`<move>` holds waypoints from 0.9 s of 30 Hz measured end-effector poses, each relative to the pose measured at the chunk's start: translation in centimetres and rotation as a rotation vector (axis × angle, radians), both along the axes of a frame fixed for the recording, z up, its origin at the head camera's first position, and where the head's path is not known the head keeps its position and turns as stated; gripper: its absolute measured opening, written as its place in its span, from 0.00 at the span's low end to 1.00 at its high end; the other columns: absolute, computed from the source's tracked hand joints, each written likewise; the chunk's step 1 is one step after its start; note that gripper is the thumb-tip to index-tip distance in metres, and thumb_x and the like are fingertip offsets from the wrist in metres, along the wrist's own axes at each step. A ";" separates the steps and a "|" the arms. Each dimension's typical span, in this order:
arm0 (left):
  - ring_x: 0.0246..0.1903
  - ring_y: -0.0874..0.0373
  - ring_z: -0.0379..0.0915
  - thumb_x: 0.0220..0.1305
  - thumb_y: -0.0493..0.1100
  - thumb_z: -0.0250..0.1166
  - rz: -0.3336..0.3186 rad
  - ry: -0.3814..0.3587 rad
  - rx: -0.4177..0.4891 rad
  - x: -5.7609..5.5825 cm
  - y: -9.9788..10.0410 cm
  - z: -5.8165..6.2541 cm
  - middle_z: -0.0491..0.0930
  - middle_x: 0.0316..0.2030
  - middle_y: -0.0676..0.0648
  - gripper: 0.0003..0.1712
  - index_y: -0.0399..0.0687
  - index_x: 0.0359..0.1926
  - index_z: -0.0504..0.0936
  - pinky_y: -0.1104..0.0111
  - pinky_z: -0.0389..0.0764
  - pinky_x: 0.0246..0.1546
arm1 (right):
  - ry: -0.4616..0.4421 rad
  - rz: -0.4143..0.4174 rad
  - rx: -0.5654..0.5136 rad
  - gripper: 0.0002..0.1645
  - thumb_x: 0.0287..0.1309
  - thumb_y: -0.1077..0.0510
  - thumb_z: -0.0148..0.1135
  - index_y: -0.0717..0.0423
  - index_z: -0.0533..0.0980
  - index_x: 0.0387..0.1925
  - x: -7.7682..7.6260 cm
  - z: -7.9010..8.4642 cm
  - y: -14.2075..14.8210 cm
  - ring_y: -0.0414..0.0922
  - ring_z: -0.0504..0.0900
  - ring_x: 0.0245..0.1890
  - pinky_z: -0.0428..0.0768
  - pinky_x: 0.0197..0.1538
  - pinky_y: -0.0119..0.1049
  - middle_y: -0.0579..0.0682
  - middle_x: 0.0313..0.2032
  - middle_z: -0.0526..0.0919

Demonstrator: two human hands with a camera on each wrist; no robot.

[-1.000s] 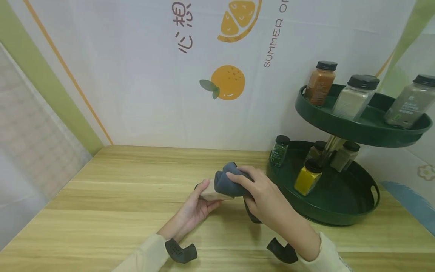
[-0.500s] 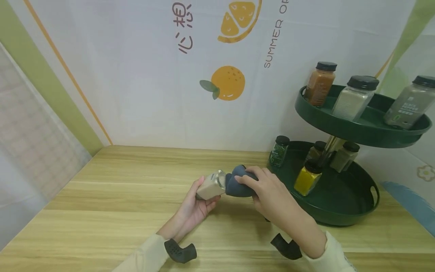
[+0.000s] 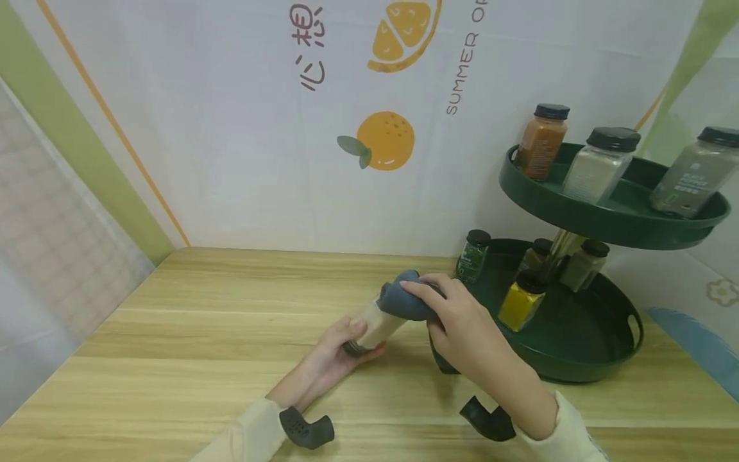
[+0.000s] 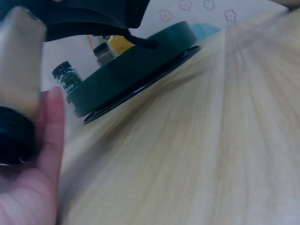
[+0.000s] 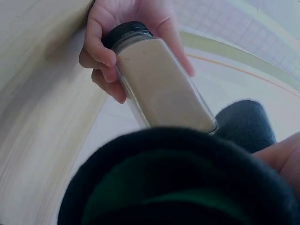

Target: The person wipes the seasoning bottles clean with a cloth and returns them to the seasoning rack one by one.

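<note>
My left hand (image 3: 333,353) grips a clear glass spice jar (image 3: 382,326) of beige powder around its black cap end, thumb on the near side. The jar is tilted over the table, cap low, base up to the right. In the right wrist view, the fingers of the left hand (image 5: 101,54) curl about the black cap (image 5: 129,32). My right hand (image 3: 462,321) pinches a bunched dark blue cloth (image 3: 407,298) over the jar's raised base, hiding that end. A loose part of the cloth hangs below the right hand. The left wrist view shows the jar (image 4: 18,65) close up.
A two-tier dark green rack (image 3: 612,221) stands at the right, near the right hand. Its upper tier carries an orange spice jar (image 3: 541,144) and two others; several smaller jars, including a yellow one (image 3: 521,305), stand below. A printed curtain (image 3: 260,160) closes off the table's (image 3: 202,359) back.
The cloth first slid right, baring the jar's base, then came up and back over it. The jar now tilts more steeply, base raised, with the left hand at its cap.
</note>
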State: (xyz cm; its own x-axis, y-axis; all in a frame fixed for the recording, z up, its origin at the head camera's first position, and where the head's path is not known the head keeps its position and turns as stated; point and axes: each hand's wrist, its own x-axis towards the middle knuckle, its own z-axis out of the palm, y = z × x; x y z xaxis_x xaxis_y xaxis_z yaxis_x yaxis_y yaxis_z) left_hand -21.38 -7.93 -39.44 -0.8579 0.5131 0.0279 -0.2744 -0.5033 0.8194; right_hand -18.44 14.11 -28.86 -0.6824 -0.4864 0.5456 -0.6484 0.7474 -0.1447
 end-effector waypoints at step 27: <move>0.43 0.56 0.76 0.65 0.49 0.56 -0.121 0.080 0.034 0.5 -0.2 -0.1 0.75 0.47 0.48 0.18 0.50 0.54 0.72 0.68 0.78 0.48 | -0.102 -0.050 0.098 0.28 0.45 0.73 0.62 0.48 0.77 0.48 -0.6 0.1 1.3 0.52 0.77 0.48 0.78 0.50 0.51 0.52 0.48 0.77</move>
State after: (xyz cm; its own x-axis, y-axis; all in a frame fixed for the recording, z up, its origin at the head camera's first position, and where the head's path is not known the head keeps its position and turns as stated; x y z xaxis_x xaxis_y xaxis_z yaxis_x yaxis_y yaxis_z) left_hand -20.89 -8.16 -39.52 -0.7840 0.6103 0.1133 -0.2690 -0.4986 0.8241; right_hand -19.04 15.45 -28.79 -0.7565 -0.4976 0.4243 -0.5956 0.7923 -0.1328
